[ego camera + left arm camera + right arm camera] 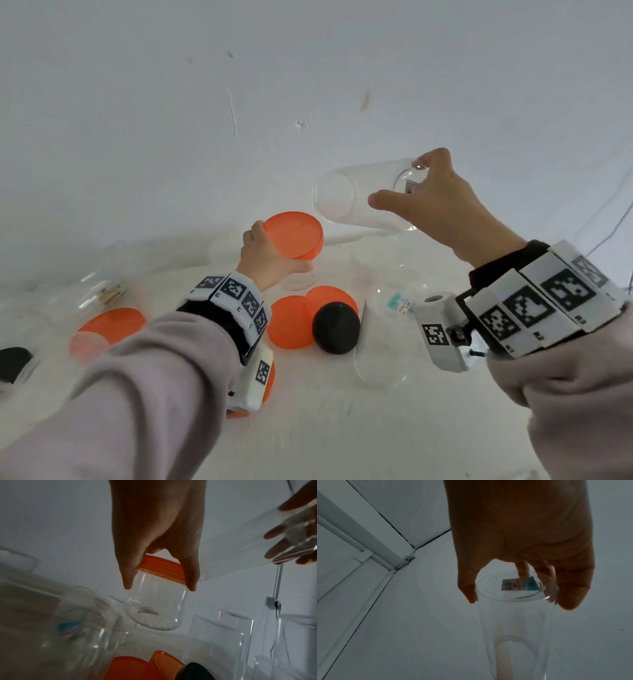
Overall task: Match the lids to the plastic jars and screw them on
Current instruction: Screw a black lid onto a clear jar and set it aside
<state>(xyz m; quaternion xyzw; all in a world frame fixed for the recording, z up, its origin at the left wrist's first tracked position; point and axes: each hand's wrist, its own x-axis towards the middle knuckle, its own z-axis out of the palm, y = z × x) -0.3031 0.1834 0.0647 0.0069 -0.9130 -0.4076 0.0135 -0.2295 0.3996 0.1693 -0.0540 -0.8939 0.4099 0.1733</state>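
Observation:
My left hand [270, 253] grips an orange lid [294, 234] by its rim. In the left wrist view this lid [163, 568] sits on a short clear jar [152, 607] that hangs tilted below the hand [159, 587], off the white surface. My right hand [399, 181] holds a tall clear jar [356, 197] by its base, lying sideways in the air with its open mouth facing left toward the lid. The right wrist view shows the hand [520, 601] curled round that base, which carries a small sticker [520, 584].
On the white surface [325, 428] lie two orange lids [291, 325] [330, 298], a black lid [336, 327] and a toppled clear jar [383, 342]. Another orange lid [113, 323], a black lid [12, 363] and more clear jars [85, 291] lie left. A white wall [239, 85] stands behind.

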